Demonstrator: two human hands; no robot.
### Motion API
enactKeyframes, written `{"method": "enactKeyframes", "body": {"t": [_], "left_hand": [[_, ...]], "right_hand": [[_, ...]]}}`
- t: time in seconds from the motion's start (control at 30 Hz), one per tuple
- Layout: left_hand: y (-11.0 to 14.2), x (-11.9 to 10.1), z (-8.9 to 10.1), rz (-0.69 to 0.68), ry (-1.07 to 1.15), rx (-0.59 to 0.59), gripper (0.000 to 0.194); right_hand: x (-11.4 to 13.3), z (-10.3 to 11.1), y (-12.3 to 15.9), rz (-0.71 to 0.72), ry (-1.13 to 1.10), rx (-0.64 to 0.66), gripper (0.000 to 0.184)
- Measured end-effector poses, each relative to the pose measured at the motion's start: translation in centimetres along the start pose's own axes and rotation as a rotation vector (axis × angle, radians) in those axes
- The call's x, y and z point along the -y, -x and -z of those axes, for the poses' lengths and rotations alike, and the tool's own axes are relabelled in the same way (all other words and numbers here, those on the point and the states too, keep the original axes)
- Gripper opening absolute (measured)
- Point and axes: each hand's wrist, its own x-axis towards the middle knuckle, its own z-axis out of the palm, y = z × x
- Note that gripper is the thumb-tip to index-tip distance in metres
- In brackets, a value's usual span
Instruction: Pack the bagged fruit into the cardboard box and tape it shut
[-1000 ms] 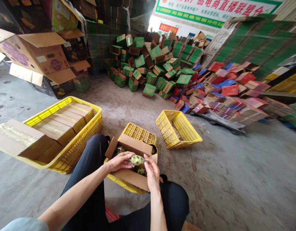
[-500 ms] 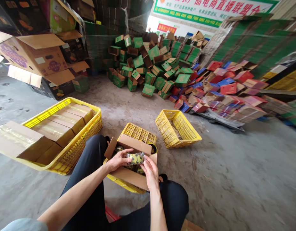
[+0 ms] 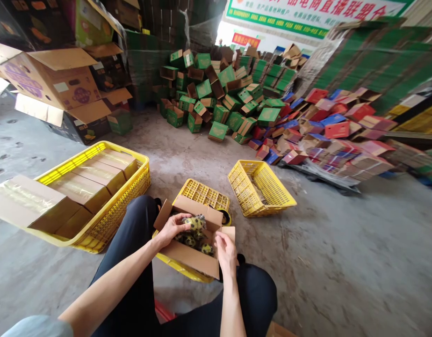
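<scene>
An open brown cardboard box (image 3: 188,256) rests on a small yellow crate (image 3: 204,193) between my knees. Several yellow-green wrapped packets lie inside it. My left hand (image 3: 171,229) is closed on one yellow-green packet (image 3: 194,223) at the far side of the box. My right hand (image 3: 226,253) rests at the box's right edge by a flap, fingers curled, with nothing visible in them.
A big yellow crate (image 3: 107,213) packed with sealed brown boxes stands at my left. An empty yellow crate (image 3: 261,188) lies tilted ahead right. Heaps of green boxes (image 3: 219,98) and red and blue boxes (image 3: 328,131) fill the back. Large cartons (image 3: 51,79) are stacked at far left.
Both hands held the packet above the box. Now the left hand has carried it down to the box's far side, and the right hand has let go and moved to the right edge.
</scene>
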Motion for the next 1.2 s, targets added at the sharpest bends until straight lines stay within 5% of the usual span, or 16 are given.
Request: {"method": "enactKeyframes", "body": {"t": [0.13,0.4,0.63,0.87,1.0,1.2], "left_hand": [[-0.1,-0.1,-0.1,-0.007,-0.048,-0.029,0.066],[-0.1,1.0,-0.4,-0.01,-0.131,0.108,0.06],[0.3,1.4,-0.5,0.03,-0.144,0.201,0.069],[0.6,0.4,-0.5,0.04,-0.175,0.209,0.065],[0.7,-0.1,-0.4,-0.002,-0.212,0.162,0.06],[0.6,-0.1,-0.2,-0.002,-0.177,0.144,0.06]], "right_hand": [[-0.3,0.8,0.0,0.132,0.646,0.162,0.025],[0.9,0.5,-0.3,0.075,1.018,0.405,0.026],[1.9,-0.4,0.4,0.104,1.175,0.453,0.037],[2.4,-0.3,1.7,0.123,1.172,0.405,0.049],[2.3,-0.2,1.7,0.139,1.118,0.337,0.034],[1.4,1.1,1.2,0.147,0.294,0.033,0.018]]}}
